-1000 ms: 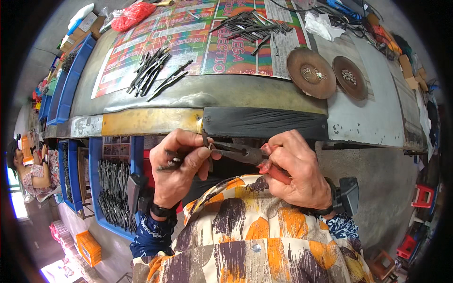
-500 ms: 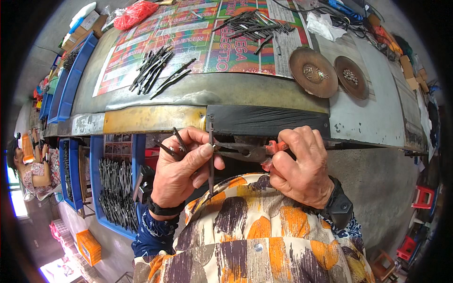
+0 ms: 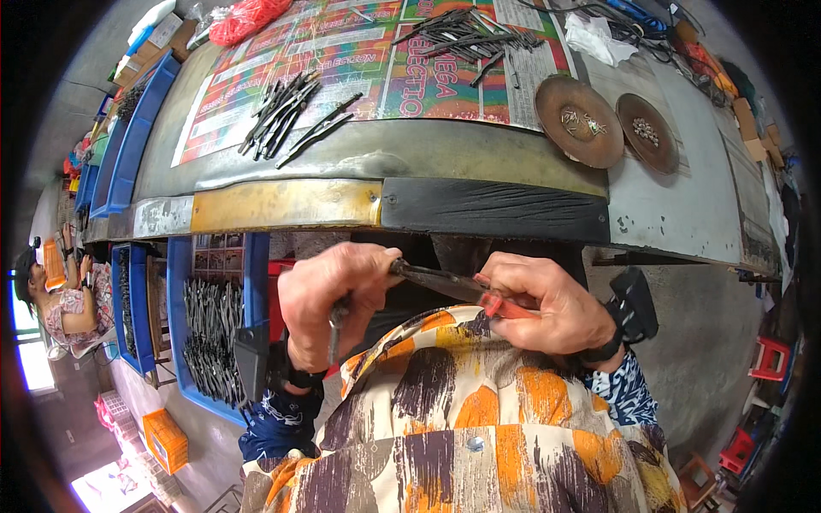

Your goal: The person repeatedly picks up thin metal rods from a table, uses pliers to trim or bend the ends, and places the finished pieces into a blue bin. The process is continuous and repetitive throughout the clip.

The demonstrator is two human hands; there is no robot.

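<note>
My right hand [image 3: 552, 303] is closed round the red handles of a pair of pliers [image 3: 449, 284]. Their dark jaws point left and reach the fingertips of my left hand [image 3: 332, 291]. That hand is turned with its back up and its fingers curled. Below its palm hangs a thin dark metal strip [image 3: 335, 332], mostly covered by the fingers. Exactly what the jaw tips touch is hidden. Both hands are just in front of the bench edge, over my patterned apron [image 3: 470, 385].
On the bench [image 3: 342, 158] lie a small bundle of black strips [image 3: 278, 115] and a larger pile [image 3: 466, 38]. Two brown dishes [image 3: 577, 150] hold small metal bits. A blue crate [image 3: 177, 316] full of black strips stands left of my arm. Another person [image 3: 73, 303] sits far left.
My left hand has rolled over, back up, and the strip that stood upright across the jaws is now largely hidden. My right hand and the pliers have tilted, handles lower.
</note>
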